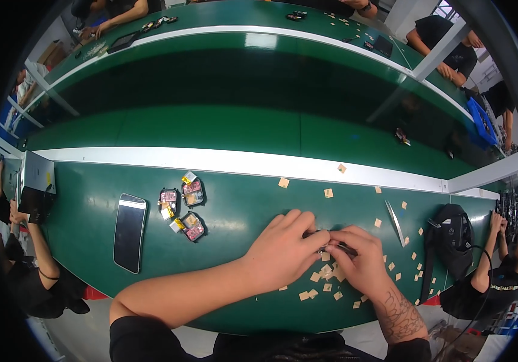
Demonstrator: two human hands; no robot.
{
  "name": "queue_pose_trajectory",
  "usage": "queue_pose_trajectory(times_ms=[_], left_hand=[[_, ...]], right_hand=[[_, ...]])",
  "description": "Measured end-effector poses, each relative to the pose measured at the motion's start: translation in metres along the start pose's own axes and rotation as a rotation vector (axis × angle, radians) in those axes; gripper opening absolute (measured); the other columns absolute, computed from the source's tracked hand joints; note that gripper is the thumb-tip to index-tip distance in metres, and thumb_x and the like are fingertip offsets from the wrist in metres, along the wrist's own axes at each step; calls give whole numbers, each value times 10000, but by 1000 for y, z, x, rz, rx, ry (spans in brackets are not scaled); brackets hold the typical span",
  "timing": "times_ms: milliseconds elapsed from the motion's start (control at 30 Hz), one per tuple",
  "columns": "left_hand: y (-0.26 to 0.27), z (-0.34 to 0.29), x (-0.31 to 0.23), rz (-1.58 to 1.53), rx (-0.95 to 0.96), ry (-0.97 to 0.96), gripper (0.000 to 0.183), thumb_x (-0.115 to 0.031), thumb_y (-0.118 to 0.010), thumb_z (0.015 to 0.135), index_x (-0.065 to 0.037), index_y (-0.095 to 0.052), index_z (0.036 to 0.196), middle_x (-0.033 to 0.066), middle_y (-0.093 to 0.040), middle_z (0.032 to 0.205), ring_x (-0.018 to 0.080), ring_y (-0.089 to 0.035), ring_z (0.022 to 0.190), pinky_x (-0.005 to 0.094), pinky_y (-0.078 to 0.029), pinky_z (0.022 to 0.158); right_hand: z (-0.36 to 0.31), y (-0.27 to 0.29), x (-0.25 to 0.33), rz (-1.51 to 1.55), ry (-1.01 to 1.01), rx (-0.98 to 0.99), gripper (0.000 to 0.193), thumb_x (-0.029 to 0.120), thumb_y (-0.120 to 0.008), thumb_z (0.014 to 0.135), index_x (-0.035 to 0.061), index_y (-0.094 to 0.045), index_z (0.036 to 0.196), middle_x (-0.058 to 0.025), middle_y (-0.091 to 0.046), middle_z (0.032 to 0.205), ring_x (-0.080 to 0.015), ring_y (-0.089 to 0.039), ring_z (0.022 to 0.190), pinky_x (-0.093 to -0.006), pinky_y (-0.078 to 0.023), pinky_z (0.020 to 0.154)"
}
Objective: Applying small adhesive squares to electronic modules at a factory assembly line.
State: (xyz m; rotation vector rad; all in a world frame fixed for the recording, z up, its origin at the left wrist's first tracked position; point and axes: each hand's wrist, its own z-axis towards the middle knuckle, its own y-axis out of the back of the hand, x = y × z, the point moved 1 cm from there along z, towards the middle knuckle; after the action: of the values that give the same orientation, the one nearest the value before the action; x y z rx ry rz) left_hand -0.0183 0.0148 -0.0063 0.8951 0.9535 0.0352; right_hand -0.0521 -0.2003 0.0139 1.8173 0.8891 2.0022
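Where tan square labels (325, 271) litter the green table (235, 211), both hands, left hand (286, 250) and right hand (361, 259), pinch one small dark part (326, 239).

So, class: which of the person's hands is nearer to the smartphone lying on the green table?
The left hand. It lies a little to the right of the smartphone, while the right hand sits beyond it, farther right, fingertips meeting.

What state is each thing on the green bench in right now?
left hand: closed, pinching a small part
right hand: closed on same part
phone: flat, screen dark
three small open devices: lying open, insides showing
tweezers: lying unused
paper squares: scattered loose
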Motion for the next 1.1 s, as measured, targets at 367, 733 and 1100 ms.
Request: queue_pose_trajectory(times_ms=[367, 733, 1100], left_hand=[[0, 0, -2, -15, -27, -16, 358, -128, -818, 861, -83, -627, 1160, 109, -577, 1058, 336, -611, 1011, 459, -529, 891], [0, -2, -7, -25, -67, 28, 392, -132, -837, 844, -76, -607, 1157, 113, -582, 1028, 350, -623, 986, 468, -538, 861], [6, 0, -10, 0, -170, -123, 427, -136, -864, 821, -73, -618, 1164, 98, -572, 1016, 311, -627, 935, 434, -556, 801]], right_hand=[[-1, -2, 0, -31, 44, -2, 240, -62, -752, 901, -18, -769, 1136, -136, -726, 979, -262, -745, 808, -336, -602, 710], [9, -7, 14, -175, 4, -35, 90, -12, -820, 843, 1, -803, 930, -111, -713, 814, -239, -657, 652, -354, -500, 586], [8, 11, 1, 464, -233, -3, 269, -14, -760, 956, -14, -730, 1223, 59, -620, 784, 30, -380, 593, -196, -314, 516]])
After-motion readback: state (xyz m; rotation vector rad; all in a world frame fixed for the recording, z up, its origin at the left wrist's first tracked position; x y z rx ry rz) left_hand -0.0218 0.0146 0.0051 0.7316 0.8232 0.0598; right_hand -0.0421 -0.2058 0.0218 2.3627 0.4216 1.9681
